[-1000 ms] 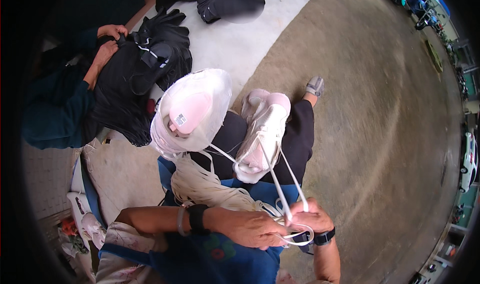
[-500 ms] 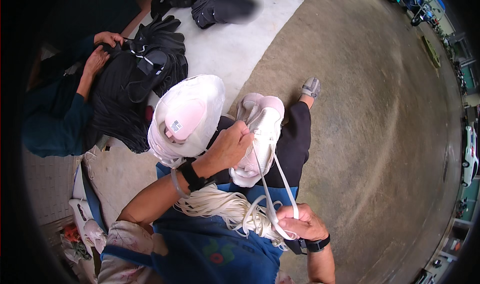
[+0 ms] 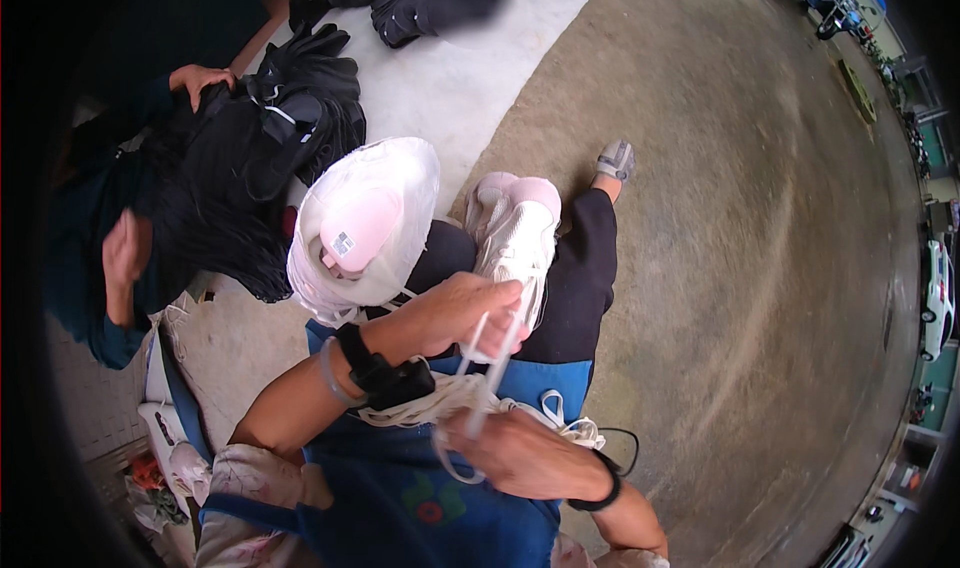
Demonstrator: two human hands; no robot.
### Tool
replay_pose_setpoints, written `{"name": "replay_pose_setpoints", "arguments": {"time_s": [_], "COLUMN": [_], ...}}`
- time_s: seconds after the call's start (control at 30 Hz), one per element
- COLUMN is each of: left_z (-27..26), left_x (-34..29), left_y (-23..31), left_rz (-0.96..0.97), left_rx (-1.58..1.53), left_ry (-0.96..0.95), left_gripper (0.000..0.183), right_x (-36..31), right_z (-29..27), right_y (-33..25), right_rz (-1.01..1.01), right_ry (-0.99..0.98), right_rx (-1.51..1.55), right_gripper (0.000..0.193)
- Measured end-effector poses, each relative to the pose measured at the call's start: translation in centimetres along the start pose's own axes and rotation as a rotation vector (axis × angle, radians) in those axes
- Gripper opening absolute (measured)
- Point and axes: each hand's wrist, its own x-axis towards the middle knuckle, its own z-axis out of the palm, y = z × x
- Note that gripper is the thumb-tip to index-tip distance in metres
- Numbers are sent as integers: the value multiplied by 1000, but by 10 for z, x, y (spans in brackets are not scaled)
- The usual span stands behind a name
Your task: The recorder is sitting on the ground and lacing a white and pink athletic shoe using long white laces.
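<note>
Pale pink and white shoe uppers (image 3: pixel 520 230) lie on my lap between my knees. My left hand (image 3: pixel 482 313) is at their near end, with its fingers closed on a white shoelace (image 3: pixel 484 356). The lace runs down to my right hand (image 3: pixel 520 453), which is closed on it in front of the blue apron and partly smeared by motion. Under and beside my hands is a thick bundle of off-white laces (image 3: pixel 410 408), half hidden by them. To the left sits a stack of pink and white shoe pieces (image 3: pixel 360 218) with a labelled pink tongue on top.
On the left, a co-worker's hands (image 3: pixel 125 253) are beside a large heap of black shoe pieces (image 3: pixel 270 158). More black pieces (image 3: pixel 400 8) lie on a white sheet (image 3: pixel 470 68) at the back. Concrete floor (image 3: pixel 720 248) spreads to the right, with parked vehicles beyond.
My right hand has come in leftward and up toward my left hand, shortening the lace between them. My left hand has moved down the shoe upper. The co-worker's nearer hand has left the black heap.
</note>
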Motion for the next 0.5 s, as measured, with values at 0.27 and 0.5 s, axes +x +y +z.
{"name": "replay_pose_setpoints", "arguments": {"time_s": [0.27, 0.5], "left_z": [-4, -3], "left_x": [-3, -9], "left_y": [-18, -19], "left_rz": [20, 719], "left_rx": [220, 1117], "left_ry": [188, 438], "left_gripper": [30, 28], "right_x": [5, 25], "right_z": [-18, -33], "right_y": [16, 62], "right_rz": [399, 236], "right_ry": [-5, 732], "right_rx": [13, -613], "right_gripper": [36, 39]}}
